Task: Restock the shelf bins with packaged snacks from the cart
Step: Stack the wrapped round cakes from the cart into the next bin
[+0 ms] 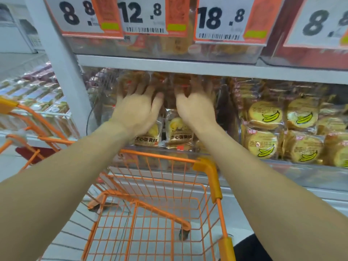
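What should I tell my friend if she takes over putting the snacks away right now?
Left hand and right hand: both are reaching into the clear shelf bin, fingers spread on the snack packs at the back; whether they grip is unclear.
More egg-yolk pastry packs sit at the bin's front; banana cake packs fill the next bin.
The orange cart shows no packs in view.
Left to do: settle this batch, then check the cart.
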Motion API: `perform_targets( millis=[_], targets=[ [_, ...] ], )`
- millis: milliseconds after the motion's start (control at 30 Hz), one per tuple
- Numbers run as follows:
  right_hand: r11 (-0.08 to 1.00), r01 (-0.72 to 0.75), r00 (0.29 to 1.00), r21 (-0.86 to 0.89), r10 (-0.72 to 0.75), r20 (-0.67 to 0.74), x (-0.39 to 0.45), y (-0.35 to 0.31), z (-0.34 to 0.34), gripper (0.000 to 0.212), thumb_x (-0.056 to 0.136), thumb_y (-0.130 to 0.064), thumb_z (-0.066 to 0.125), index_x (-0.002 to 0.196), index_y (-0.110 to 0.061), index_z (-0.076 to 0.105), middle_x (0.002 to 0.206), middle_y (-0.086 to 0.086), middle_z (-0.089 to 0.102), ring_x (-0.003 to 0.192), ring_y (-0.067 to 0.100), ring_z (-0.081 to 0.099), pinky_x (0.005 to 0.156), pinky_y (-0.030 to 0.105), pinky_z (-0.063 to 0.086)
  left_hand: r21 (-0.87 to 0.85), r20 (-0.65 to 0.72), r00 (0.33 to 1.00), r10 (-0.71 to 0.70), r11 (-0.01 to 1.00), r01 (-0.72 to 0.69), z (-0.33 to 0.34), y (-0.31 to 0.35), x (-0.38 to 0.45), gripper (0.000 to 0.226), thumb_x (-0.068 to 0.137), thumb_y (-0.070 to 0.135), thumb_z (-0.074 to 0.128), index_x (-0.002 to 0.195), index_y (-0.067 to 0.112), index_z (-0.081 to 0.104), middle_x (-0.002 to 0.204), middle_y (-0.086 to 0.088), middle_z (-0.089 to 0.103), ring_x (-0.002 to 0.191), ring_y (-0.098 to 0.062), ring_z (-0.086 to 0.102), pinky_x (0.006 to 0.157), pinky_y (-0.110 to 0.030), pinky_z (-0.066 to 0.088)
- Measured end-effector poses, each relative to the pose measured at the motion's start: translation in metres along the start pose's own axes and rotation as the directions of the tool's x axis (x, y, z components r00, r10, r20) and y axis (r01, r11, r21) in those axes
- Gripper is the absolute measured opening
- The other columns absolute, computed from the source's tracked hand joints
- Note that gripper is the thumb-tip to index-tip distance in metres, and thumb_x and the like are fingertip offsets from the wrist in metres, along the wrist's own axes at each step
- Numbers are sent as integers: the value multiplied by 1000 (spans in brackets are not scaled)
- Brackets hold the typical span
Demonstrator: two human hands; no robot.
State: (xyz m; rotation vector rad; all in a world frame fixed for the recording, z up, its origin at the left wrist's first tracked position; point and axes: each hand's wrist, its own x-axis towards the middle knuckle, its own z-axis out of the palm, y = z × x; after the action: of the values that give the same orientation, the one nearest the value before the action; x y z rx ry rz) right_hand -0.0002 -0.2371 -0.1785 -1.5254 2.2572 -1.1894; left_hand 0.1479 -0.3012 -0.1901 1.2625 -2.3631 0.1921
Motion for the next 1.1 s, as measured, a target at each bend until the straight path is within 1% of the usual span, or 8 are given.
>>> perform_targets(
  millis=[100, 233, 433, 600, 700, 767, 967, 1100],
  targets=[
    [982, 152, 988, -110, -149, 31, 22, -2, -7, 48, 106, -43, 34, 150, -25, 38, 159, 3, 34, 145, 27, 30, 119, 38, 21, -42, -59, 998, -13, 999, 10, -4, 10, 22, 62, 95, 49, 15, 137, 18, 48, 147, -9, 47, 141, -33, 33, 118, -55, 17],
    [947, 271, 939, -171, -221, 263, 39, 5, -1, 45, 109, -26, 25, 148, -12, 43, 158, 9, 38, 148, 24, 27, 120, 33, 18, 37, 185, 983, 17, 999, -24, 7, 14, 50, 57, 103, 46, 10, 152, 24, 29, 162, -1, 25, 150, -25, 16, 121, -54, 7],
    [978, 207, 907, 40, -207, 366, 46, 8, 1, 46, 106, -21, 32, 152, -20, 39, 163, 4, 30, 148, 23, 27, 118, 32, 24, 133, 354, 934, -49, 991, 1, 9, 9, 60, 72, 95, 58, -2, 151, 26, 28, 162, 0, 26, 151, -25, 16, 119, -59, 7],
    [985, 108, 991, 135, -117, 60, 7, 14, -27, 37, 106, -24, 38, 140, -13, 48, 147, 12, 47, 133, 31, 45, 102, 32, 37, 67, 204, 976, -70, 996, 57, -15, 30, 44, 68, 97, 58, 5, 151, 25, 30, 162, -6, 25, 150, -28, 18, 120, -55, 7],
    [997, 71, 975, -8, -67, 211, -34, 18, -43, 34, 107, -20, 36, 123, 3, 56, 128, 25, 56, 120, 41, 52, 97, 41, 44, 45, 71, 996, 48, 998, -51, -32, 48, 9, 64, 94, 53, 18, 141, 17, 42, 144, -19, 46, 131, -42, 41, 108, -57, 33],
    [999, 47, 950, -28, -35, 309, -56, 22, -40, 45, 107, -22, 36, 145, 3, 36, 141, 28, 46, 127, 42, 47, 101, 43, 41, 129, 23, 999, 26, 991, -29, -29, 52, -20, 60, 95, 49, 28, 143, 15, 41, 139, -23, 49, 130, -46, 40, 108, -66, 24],
    [980, 97, 959, -174, -45, 281, -80, 24, -12, 83, 100, -29, 54, 158, -9, -2, 116, 20, 64, 102, 38, 63, 70, 37, 46, 39, 364, 915, -173, 985, 171, -13, 32, -55, 63, 101, 54, 17, 157, 25, 9, 164, -16, 7, 149, -44, -3, 115, -69, 1],
    [946, 108, 970, -307, -33, 240, -88, 20, -28, 84, 99, -41, 57, 157, -6, 9, 127, 17, 59, 119, 34, 55, 89, 42, 49, -97, 63, 987, -147, 984, 152, -31, 23, -65, 61, 96, 38, 49, 148, 10, 33, 152, -23, 30, 142, -41, 23, 113, -62, 23]
  ],
)
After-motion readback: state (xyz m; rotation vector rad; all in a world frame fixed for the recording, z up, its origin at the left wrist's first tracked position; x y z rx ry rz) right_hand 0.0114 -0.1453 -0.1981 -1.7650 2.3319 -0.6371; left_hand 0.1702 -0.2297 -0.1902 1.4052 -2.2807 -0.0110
